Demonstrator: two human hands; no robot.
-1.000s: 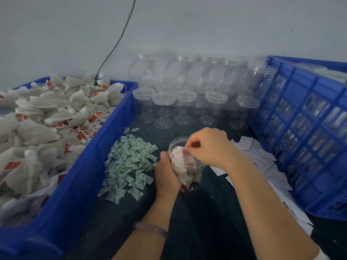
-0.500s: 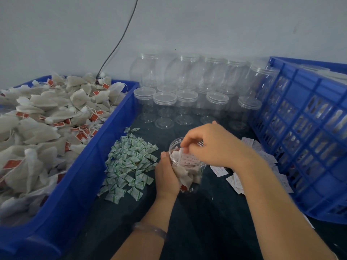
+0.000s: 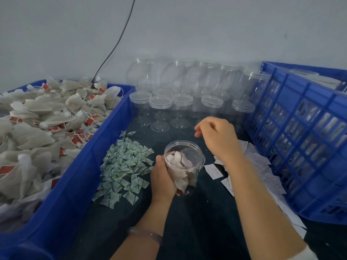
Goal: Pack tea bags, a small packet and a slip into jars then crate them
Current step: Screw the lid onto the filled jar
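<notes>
The blue bin (image 3: 78, 184) is walling off my left and the blue crate (image 3: 300, 147) is closing my right. Empty jars (image 3: 180, 104) are blocking the back. Packets (image 3: 125, 166) and slips (image 3: 259, 166) are crowding the tabletop (image 3: 197, 231) beside the jar (image 3: 185, 166) my left hand (image 3: 162, 177) is gripping. Only the near strip is lying open toward me, and the jar's mouth is standing uncovered.

A pale grey wall (image 3: 225, 25) stands at the back. A thin dark cable (image 3: 122, 33) slants down it towards the lower left. Everything sits on a dark teal surface (image 3: 202, 222), matte and cloth-like.
</notes>
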